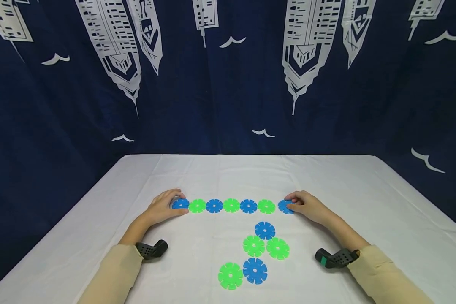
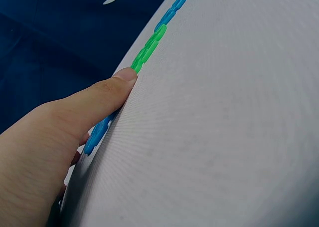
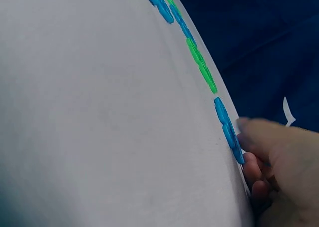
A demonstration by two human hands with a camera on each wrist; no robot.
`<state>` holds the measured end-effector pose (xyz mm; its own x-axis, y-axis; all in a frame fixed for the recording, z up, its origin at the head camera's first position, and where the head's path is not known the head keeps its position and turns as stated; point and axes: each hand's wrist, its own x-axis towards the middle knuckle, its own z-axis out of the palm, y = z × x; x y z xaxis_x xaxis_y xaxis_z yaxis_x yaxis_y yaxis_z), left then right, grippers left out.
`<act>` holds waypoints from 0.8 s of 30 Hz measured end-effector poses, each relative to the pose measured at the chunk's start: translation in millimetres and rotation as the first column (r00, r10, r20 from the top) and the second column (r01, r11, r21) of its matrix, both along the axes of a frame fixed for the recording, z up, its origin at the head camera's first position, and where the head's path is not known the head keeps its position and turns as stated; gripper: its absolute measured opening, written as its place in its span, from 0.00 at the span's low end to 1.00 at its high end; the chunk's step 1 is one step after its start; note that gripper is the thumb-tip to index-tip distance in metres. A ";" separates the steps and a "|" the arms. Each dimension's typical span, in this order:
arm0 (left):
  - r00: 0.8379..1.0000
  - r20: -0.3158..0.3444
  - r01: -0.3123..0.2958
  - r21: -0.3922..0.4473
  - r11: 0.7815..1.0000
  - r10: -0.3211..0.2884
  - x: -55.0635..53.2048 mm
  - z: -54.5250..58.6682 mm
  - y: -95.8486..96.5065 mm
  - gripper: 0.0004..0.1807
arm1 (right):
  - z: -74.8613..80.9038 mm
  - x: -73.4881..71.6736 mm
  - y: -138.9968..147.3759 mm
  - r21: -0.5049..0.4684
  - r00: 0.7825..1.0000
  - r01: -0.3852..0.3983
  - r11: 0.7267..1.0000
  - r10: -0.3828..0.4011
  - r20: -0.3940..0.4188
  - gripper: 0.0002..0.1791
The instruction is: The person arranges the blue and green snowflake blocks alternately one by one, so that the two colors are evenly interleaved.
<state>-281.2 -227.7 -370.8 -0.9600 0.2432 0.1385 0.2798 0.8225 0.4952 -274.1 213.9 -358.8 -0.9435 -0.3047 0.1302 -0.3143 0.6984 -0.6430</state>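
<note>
A row of flat, notched plastic discs in alternating blue and green lies across the white table. My left hand point(image 1: 161, 209) curls around the leftmost blue disc point(image 1: 180, 203), thumb at its near edge and fingers at the far side; the left wrist view shows the thumb partly covering this disc. At the other end, my right hand point(image 1: 312, 207) holds a blue disc point(image 1: 283, 206) between thumb and fingers, flat on the table. A small gap separates it from the last green disc point(image 1: 266, 206) of the row; the right wrist view shows that gap too.
Nearer the front lie several loose discs: a blue disc point(image 1: 264, 230) above two green discs point(image 1: 253, 245), then another blue disc point(image 1: 255, 271) beside a green disc point(image 1: 230, 276). A dark blue printed curtain point(image 1: 213, 93) hangs behind the white tabletop point(image 1: 182, 261).
</note>
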 end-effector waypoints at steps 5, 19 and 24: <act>1.000 -0.004 0.001 0.016 1.000 -0.001 0.3 -1.0 -1.1 0.26 | -1.8 5.5 1.5 0.001 0.999 0.014 1.000 -0.014 -0.031 0.19; 1.000 -0.004 0.006 0.018 1.000 -0.006 -0.2 -1.1 0.2 0.26 | -1.7 9.6 3.5 0.043 0.999 -0.033 0.999 0.033 0.005 0.31; 1.000 -0.011 0.013 0.009 1.000 -0.012 -0.6 -1.1 0.5 0.26 | -2.5 10.5 1.5 0.054 1.000 -0.016 0.998 0.017 -0.012 0.30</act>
